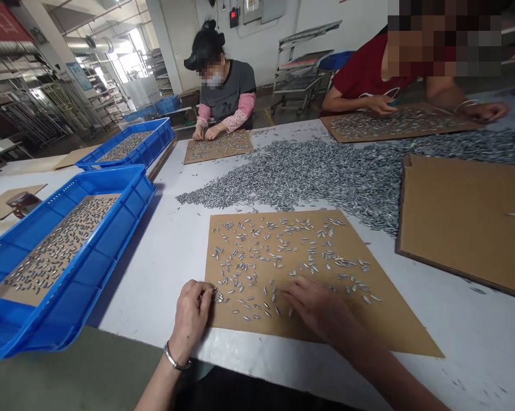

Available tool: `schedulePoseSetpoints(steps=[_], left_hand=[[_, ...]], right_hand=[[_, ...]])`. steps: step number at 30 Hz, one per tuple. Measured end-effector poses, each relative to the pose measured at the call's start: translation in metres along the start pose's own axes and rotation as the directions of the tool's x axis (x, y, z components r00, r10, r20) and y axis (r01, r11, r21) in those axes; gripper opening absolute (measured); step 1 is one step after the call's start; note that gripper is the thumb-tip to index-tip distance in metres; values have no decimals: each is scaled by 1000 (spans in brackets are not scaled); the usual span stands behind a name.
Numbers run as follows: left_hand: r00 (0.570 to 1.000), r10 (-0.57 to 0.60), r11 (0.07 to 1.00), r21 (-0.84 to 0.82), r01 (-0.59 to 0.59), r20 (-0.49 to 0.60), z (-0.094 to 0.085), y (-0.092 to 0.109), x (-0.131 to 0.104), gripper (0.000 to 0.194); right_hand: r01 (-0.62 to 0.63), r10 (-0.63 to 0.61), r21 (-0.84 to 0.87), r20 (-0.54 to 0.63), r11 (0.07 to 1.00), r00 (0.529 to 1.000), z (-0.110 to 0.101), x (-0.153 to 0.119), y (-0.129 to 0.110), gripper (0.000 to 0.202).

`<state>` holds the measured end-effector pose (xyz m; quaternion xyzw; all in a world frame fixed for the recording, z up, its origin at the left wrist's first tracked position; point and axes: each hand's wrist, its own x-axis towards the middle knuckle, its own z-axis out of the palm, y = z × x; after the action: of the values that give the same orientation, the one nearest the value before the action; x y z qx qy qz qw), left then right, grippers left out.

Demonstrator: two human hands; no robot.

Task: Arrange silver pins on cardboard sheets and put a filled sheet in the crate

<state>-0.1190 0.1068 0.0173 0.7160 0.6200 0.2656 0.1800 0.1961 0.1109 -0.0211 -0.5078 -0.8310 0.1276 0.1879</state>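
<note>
A brown cardboard sheet (394,330) lies on the white table in front of me, strewn with many small silver leaf-shaped pieces (267,313). At its left edge, my left hand (191,311) has its fingers curled in, thumb and forefinger pinched beside one of the pieces; a metal bangle circles that wrist. My right hand (311,301) reaches over the middle of the sheet, fingers drawn together and pointing left among the pieces. It is slightly blurred, and its fingertips hide whatever they may hold. Beyond the sheet spreads a large heap of the same pieces (308,174).
Blue plastic trays (124,220) stand to the left, holding boards covered with pieces. A stack of cardboard (466,214) sits at right. Across the table, a masked person (229,94) and a person in a red shirt (364,74) work over cardboard sheets.
</note>
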Motion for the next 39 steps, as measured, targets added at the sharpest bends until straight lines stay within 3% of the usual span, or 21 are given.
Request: schedulePoseSetpoints(steps=[5, 12, 16, 20, 23, 28, 35, 39], left_hand=[[999, -6, 999, -37, 5, -31, 2, -1, -6, 30], [1000, -12, 998, -64, 11, -17, 3, -5, -9, 27], [1000, 4, 996, -91, -6, -20, 7, -5, -8, 27], [1000, 10, 994, -106, -12, -22, 10, -1, -8, 26], [1000, 18, 995, -102, -20, -17, 11, 1, -8, 25], [999, 37, 994, -107, -37, -3, 12, 4, -9, 25], [1000, 23, 994, -111, -23, -5, 11, -3, -13, 23], [998, 29, 997, -75, -24, 62, 12, -2, -16, 20]], right_hand=[[127, -107, -160, 127, 979, 986, -1, 28, 0, 27], [102, -90, -232, 60, 967, 994, 4, 5, 1, 24], [97, -81, -144, 117, 985, 990, 1, -4, -3, 25], [32, -34, 15, 168, 999, 985, -9, 3, 0, 26], [-10, 5, 38, 136, 999, 991, -14, 18, 6, 30], [100, -89, -77, 141, 992, 986, -7, 43, 9, 30], [114, -96, -225, 90, 968, 991, 4, 24, 15, 26], [73, -60, -224, 64, 972, 996, 2, 22, 7, 26]])
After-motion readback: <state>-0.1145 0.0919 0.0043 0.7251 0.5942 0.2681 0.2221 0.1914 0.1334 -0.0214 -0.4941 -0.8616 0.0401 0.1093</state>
